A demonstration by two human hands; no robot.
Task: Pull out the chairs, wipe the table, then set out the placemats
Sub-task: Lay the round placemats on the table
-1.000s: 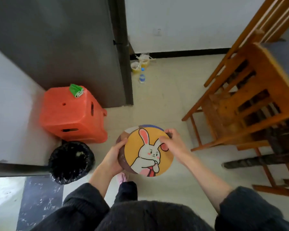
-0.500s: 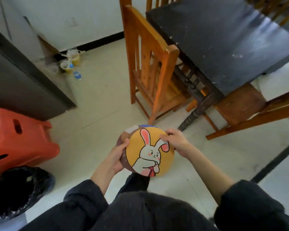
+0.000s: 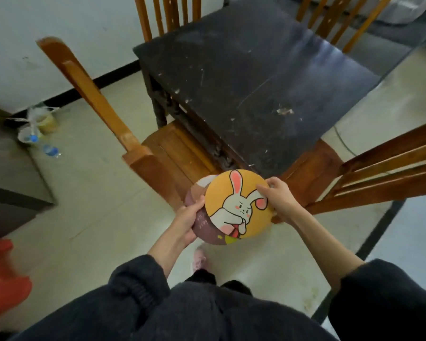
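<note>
Left hand (image 3: 190, 222) grips the mats (image 3: 207, 227); right hand (image 3: 278, 200) pinches the top mat (image 3: 239, 205). Peel it off cleanly, then lay it flat near the table's (image 3: 268, 77) near corner.

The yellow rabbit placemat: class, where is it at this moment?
In the head view, the yellow rabbit placemat tops a small stack held between the left hand and right hand, above the floor, just short of the dark table's near corner.
</note>
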